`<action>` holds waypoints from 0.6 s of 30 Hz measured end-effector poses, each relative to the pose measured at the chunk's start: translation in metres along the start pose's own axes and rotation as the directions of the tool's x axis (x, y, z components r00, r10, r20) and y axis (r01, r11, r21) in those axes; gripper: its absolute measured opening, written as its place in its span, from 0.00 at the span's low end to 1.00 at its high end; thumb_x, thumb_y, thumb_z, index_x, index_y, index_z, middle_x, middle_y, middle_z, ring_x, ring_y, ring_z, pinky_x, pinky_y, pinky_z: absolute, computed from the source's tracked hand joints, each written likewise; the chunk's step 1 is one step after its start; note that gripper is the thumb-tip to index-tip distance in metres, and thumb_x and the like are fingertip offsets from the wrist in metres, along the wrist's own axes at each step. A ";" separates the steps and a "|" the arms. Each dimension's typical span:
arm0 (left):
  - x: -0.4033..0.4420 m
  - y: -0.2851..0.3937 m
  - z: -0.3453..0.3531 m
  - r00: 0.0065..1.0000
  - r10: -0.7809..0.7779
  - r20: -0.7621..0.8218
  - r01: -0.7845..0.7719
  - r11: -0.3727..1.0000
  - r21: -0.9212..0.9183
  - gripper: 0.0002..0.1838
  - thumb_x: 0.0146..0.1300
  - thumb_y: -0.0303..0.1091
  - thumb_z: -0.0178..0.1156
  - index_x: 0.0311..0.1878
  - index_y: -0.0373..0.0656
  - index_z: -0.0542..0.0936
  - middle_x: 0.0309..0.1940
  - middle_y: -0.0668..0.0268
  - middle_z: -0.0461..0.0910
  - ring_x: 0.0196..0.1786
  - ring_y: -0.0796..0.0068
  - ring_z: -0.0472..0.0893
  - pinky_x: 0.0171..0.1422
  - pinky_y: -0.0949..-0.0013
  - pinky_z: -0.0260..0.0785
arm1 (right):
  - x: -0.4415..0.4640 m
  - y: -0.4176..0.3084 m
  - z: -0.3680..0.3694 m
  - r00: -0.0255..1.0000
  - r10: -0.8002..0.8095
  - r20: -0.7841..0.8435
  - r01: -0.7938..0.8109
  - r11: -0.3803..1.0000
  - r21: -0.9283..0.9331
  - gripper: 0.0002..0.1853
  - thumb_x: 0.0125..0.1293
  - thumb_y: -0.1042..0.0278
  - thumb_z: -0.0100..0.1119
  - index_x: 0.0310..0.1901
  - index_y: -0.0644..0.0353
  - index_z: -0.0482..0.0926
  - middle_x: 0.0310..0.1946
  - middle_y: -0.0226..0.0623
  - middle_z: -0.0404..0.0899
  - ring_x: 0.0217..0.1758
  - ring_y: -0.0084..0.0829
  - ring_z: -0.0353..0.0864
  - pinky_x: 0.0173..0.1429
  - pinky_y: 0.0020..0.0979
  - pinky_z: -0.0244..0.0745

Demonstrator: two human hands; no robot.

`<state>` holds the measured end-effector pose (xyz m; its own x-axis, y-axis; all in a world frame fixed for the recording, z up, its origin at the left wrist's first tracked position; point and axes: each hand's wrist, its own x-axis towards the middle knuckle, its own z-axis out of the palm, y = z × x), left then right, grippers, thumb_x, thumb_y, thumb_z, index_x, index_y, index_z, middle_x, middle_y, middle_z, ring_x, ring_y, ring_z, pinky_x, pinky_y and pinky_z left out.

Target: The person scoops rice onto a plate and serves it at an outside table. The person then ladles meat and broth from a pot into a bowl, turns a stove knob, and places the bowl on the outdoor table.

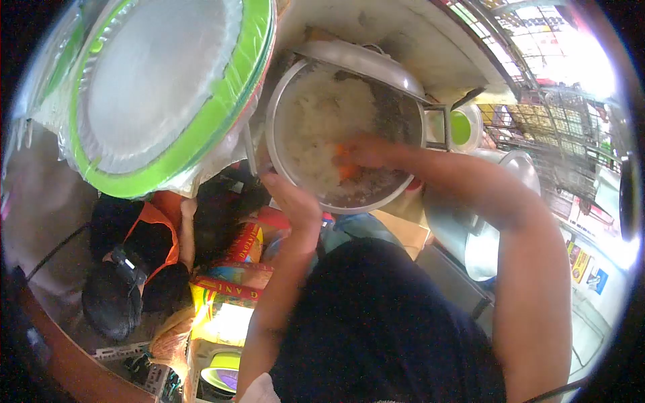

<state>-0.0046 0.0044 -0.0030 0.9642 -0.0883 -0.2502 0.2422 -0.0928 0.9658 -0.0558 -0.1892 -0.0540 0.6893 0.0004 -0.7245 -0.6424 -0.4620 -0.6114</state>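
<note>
A large metal pot (270, 138) holds white rice (322, 114), some of it stuck along the dark inner wall. Inside it, my right hand (369, 152) is closed around a bright orange plastic utensil (348, 171). Motion blur and my fingers hide its exact shape. My left hand (294, 200) is at the near left of the pot, its fingers at the lower end of the metal side handle (251, 149). How far they wrap round it is hard to see. The metal lid (366, 62) leans across the pot's far rim.
A plastic-wrapped green-rimmed tray (235, 87) hangs close on the upper left. Another person (144, 262) is below it. Printed sacks (232, 285) and a green basin (222, 369) lie lower down. To the right stand a big metal pot (470, 235) and wire racks (557, 121).
</note>
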 end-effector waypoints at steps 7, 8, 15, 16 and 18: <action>0.001 -0.012 -0.002 0.998 -0.047 0.039 0.052 0.989 -0.141 0.33 0.74 0.53 0.27 0.63 0.30 0.60 0.61 0.44 0.64 0.64 0.53 0.65 0.68 0.54 0.56 | -0.004 -0.043 -0.011 0.986 0.116 0.116 -0.146 0.944 0.297 0.20 0.59 0.49 0.63 0.45 0.56 0.81 0.35 0.33 0.81 0.31 0.28 0.79 0.33 0.31 0.76; 0.002 -0.010 -0.002 0.998 -0.040 0.041 0.047 0.985 -0.167 0.32 0.75 0.52 0.27 0.63 0.30 0.61 0.60 0.44 0.64 0.64 0.53 0.65 0.68 0.55 0.56 | -0.006 -0.057 -0.013 0.966 0.206 0.159 -0.246 0.921 0.301 0.20 0.59 0.49 0.64 0.45 0.56 0.81 0.35 0.34 0.81 0.31 0.28 0.79 0.33 0.31 0.76; 0.001 -0.004 -0.008 0.993 0.073 0.087 -0.071 0.997 -0.028 0.28 0.75 0.49 0.29 0.61 0.33 0.62 0.57 0.46 0.65 0.61 0.52 0.66 0.67 0.55 0.55 | 0.003 -0.055 -0.015 0.993 -0.088 0.075 0.089 0.996 -0.008 0.18 0.52 0.52 0.64 0.35 0.60 0.84 0.29 0.41 0.83 0.33 0.32 0.81 0.39 0.36 0.76; 0.001 -0.010 -0.011 0.993 0.025 0.118 -0.024 1.000 -0.005 0.29 0.75 0.50 0.29 0.64 0.34 0.59 0.60 0.46 0.63 0.64 0.53 0.64 0.70 0.55 0.52 | 0.005 -0.055 -0.016 0.988 -0.126 0.091 0.133 0.988 -0.078 0.18 0.51 0.53 0.64 0.35 0.61 0.84 0.29 0.43 0.83 0.33 0.33 0.81 0.39 0.37 0.76; 0.000 -0.029 -0.013 0.985 0.094 0.146 -0.116 0.982 0.147 0.27 0.75 0.46 0.31 0.65 0.34 0.59 0.60 0.46 0.63 0.63 0.53 0.64 0.70 0.55 0.52 | 0.002 -0.067 -0.020 0.970 -0.202 0.138 0.227 0.954 -0.195 0.16 0.50 0.56 0.64 0.33 0.62 0.83 0.26 0.41 0.82 0.31 0.32 0.80 0.37 0.37 0.75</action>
<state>-0.0097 0.0201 -0.0299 0.9563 -0.2409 -0.1657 0.1106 -0.2266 0.9677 -0.0051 -0.1761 -0.0084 0.7519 0.2162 -0.6228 -0.3913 -0.6139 -0.6855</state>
